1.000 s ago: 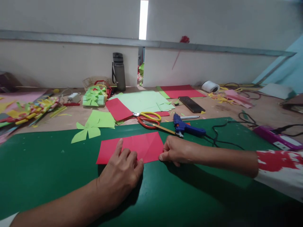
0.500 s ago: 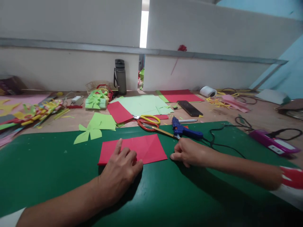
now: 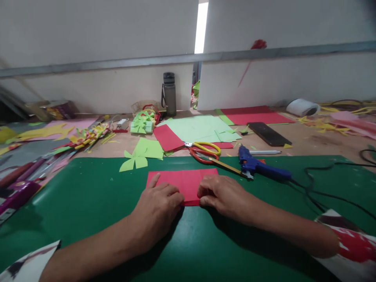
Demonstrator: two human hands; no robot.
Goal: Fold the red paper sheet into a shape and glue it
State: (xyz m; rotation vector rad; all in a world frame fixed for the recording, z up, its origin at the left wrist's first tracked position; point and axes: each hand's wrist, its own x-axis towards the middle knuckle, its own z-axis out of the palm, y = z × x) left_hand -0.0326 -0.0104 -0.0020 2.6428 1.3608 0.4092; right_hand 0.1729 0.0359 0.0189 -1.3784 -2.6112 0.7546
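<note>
A red paper sheet (image 3: 188,181) lies flat on the green cutting mat (image 3: 88,203) in front of me. My left hand (image 3: 158,207) rests on the sheet's near left part, index finger stretched forward, the other fingers curled down onto the paper. My right hand (image 3: 223,194) presses on the sheet's near right part, its fingers bent with the tips on the near edge. The two hands almost touch at that edge.
Behind the sheet lie yellow-and-red scissors (image 3: 205,150), a blue glue gun (image 3: 258,166) with its black cord (image 3: 320,196), a white pen (image 3: 263,152) and a black phone (image 3: 268,134). Green paper shapes (image 3: 141,153), more red and green sheets and a grey bottle (image 3: 169,94) sit further back. Paper scraps crowd the left.
My right hand has moved left from beside the sheet's right edge onto the paper, close to the left hand. The view has shifted, so everything sits further right.
</note>
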